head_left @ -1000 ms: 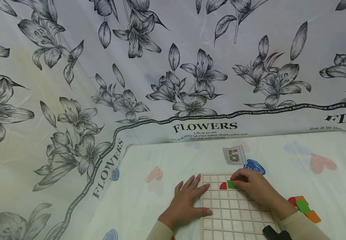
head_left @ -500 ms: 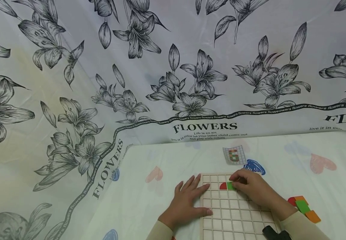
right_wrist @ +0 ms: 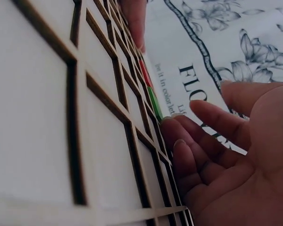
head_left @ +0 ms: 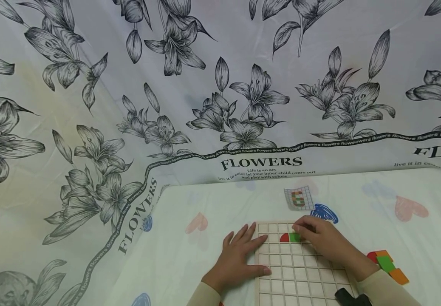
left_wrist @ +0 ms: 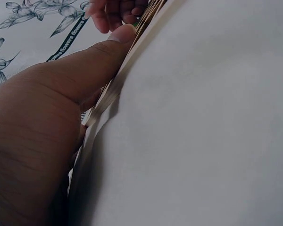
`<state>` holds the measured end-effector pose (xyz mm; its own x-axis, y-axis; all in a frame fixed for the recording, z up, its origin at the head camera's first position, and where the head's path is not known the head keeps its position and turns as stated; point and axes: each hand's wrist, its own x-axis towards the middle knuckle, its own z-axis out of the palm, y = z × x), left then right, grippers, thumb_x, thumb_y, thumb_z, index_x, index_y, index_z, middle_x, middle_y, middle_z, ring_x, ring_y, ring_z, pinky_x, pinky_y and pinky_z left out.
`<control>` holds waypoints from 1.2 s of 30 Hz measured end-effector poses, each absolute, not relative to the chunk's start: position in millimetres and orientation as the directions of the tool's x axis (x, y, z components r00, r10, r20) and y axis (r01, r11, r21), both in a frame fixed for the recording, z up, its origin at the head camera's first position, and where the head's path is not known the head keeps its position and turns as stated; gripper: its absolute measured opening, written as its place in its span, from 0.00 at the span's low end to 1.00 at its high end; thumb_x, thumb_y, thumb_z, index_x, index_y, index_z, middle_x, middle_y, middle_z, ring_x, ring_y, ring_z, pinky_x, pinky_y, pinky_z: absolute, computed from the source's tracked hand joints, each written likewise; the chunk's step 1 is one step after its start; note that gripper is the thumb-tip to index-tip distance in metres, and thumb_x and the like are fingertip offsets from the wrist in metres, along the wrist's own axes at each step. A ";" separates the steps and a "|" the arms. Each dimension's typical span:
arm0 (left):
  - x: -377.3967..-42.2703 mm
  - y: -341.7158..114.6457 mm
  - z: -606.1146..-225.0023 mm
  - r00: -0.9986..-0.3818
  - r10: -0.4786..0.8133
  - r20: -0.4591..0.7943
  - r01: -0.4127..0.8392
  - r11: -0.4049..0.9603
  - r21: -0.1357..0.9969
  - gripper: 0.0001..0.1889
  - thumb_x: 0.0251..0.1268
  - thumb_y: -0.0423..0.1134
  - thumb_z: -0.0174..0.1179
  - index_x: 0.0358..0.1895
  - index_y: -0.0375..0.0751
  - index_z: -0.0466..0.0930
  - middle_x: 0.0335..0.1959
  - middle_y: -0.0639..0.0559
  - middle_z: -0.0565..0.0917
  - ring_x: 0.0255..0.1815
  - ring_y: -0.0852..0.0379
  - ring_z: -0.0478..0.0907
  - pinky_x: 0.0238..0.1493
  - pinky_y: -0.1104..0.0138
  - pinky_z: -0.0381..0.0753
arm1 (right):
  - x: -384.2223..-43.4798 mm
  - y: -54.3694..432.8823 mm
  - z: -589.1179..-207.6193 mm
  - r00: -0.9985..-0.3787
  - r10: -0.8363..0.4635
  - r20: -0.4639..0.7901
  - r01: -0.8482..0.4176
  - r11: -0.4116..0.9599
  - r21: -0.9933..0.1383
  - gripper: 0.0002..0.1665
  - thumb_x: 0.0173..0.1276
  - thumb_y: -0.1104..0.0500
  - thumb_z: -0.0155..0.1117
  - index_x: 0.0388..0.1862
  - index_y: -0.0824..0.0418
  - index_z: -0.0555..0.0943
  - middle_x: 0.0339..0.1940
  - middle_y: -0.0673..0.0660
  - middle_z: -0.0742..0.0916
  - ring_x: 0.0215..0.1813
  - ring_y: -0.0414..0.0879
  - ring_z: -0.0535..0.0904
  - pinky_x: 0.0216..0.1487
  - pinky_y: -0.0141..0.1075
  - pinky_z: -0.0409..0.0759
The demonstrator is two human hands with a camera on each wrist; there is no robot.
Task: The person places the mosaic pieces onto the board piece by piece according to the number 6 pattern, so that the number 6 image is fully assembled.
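A wooden grid board [head_left: 293,273] lies on the table with square cells. In its second row, a red tile with one rounded corner [head_left: 284,238] sits beside a green square tile [head_left: 295,237], each in a cell. My right hand [head_left: 325,239] is at the green tile, its fingertips right at the tile's edge. In the right wrist view, a fingertip meets the green tile [right_wrist: 154,103], while thumb and index finger stand apart. My left hand [head_left: 236,258] rests on the board's left edge with fingers spread; its thumb [left_wrist: 96,61] lies along that edge.
A small printed card [head_left: 299,198] with a coloured grid pattern lies behind the board. Right of the board are loose tiles: red [head_left: 371,256], green [head_left: 386,263] and orange [head_left: 399,276]. A black object [head_left: 352,297] overlaps the board's lower right by the sleeve.
The green tile has come down from a slight tilt to lie level in its cell beside the red one. My right fingers have loosened from it. The left hand stays put.
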<state>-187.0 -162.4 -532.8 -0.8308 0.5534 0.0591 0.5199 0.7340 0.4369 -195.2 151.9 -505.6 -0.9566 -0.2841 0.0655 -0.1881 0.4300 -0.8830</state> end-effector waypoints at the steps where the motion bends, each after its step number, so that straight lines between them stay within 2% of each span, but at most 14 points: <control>1: -186.8 -162.3 -532.7 -0.831 0.553 0.059 0.520 0.734 0.438 0.45 0.64 0.80 0.62 0.84 0.71 0.69 0.89 0.58 0.53 0.89 0.51 0.46 0.79 0.33 0.46 | -195.1 152.2 -504.8 -0.957 -0.284 0.056 -0.177 0.422 -0.889 0.17 0.87 0.47 0.62 0.55 0.57 0.88 0.46 0.50 0.88 0.47 0.47 0.83 0.48 0.42 0.83; 5: -187.1 -162.8 -533.2 -0.830 0.554 0.057 0.519 0.732 0.441 0.45 0.64 0.79 0.63 0.84 0.71 0.69 0.89 0.58 0.53 0.89 0.51 0.45 0.80 0.33 0.45 | -195.9 154.4 -502.4 -0.959 -0.283 0.025 -0.133 0.367 -0.921 0.22 0.89 0.44 0.57 0.57 0.60 0.86 0.50 0.55 0.88 0.49 0.48 0.88 0.52 0.45 0.85; 12: -187.5 -165.0 -534.6 -0.830 0.555 0.057 0.520 0.734 0.436 0.46 0.64 0.79 0.62 0.84 0.72 0.68 0.90 0.59 0.52 0.89 0.52 0.45 0.80 0.33 0.45 | -198.6 156.5 -501.0 -0.947 -0.316 0.061 -0.144 0.250 -0.957 0.26 0.93 0.49 0.46 0.62 0.70 0.81 0.52 0.61 0.87 0.48 0.54 0.87 0.47 0.43 0.86; 15: -187.7 -165.2 -534.4 -0.830 0.555 0.055 0.519 0.731 0.443 0.45 0.64 0.79 0.62 0.84 0.72 0.68 0.90 0.59 0.52 0.89 0.52 0.45 0.80 0.33 0.45 | -197.7 157.7 -497.3 -0.940 -0.335 0.065 -0.137 0.196 -0.971 0.28 0.94 0.50 0.42 0.64 0.72 0.79 0.53 0.63 0.86 0.50 0.58 0.86 0.49 0.42 0.86; 20: -187.6 -163.9 -532.3 -0.828 0.559 0.055 0.520 0.726 0.450 0.45 0.65 0.79 0.62 0.84 0.73 0.68 0.90 0.59 0.52 0.89 0.52 0.45 0.79 0.33 0.45 | -194.7 160.3 -488.0 -0.941 -0.333 0.049 -0.114 0.178 -0.978 0.34 0.95 0.45 0.37 0.68 0.71 0.78 0.55 0.63 0.86 0.53 0.59 0.86 0.53 0.40 0.87; 27: -186.7 -162.8 -529.9 -0.829 0.556 0.052 0.518 0.731 0.444 0.45 0.65 0.78 0.63 0.84 0.72 0.68 0.90 0.59 0.52 0.89 0.53 0.45 0.80 0.33 0.45 | -190.6 167.3 -479.9 -0.913 -0.377 0.153 -0.208 0.111 -0.972 0.34 0.95 0.48 0.28 0.70 0.72 0.74 0.57 0.67 0.83 0.54 0.64 0.86 0.55 0.43 0.86; 36: -186.4 -163.8 -530.1 -0.834 0.550 0.040 0.502 0.727 0.468 0.45 0.64 0.79 0.64 0.84 0.72 0.69 0.89 0.60 0.52 0.89 0.54 0.44 0.80 0.33 0.43 | -188.6 174.4 -466.4 -0.906 -0.376 0.194 -0.261 0.136 -0.956 0.37 0.95 0.48 0.23 0.74 0.68 0.74 0.60 0.65 0.82 0.56 0.59 0.85 0.55 0.40 0.85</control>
<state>-186.4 -163.8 -530.1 -0.8341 0.5501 0.0400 0.5022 0.7274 0.4676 -188.6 174.4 -466.4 -0.9060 -0.3761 0.1941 -0.2611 0.1356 -0.9557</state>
